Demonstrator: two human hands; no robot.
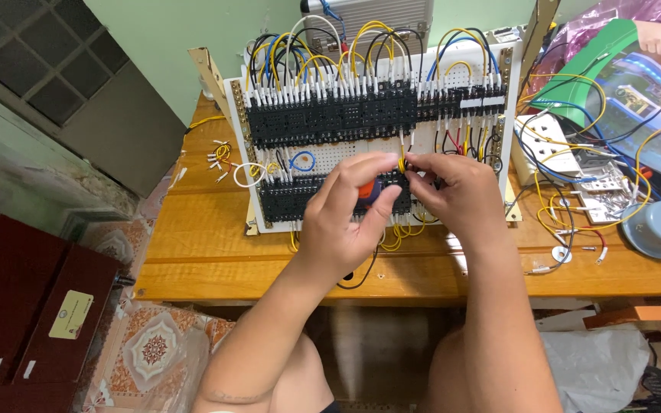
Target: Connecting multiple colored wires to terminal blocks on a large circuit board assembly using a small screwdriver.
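Currently your left hand (343, 222) grips a screwdriver (369, 189), right hand (453, 191) pinches a yellow wire (402, 164) at board (361, 153) centre — top row wired; loose wires (220, 162) wait at 9 o'clock.

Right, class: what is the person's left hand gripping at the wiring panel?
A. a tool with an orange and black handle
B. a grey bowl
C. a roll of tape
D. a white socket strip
A: the left hand wraps a tool with an orange and black handle, in front of the wiring panel, beside the right hand.
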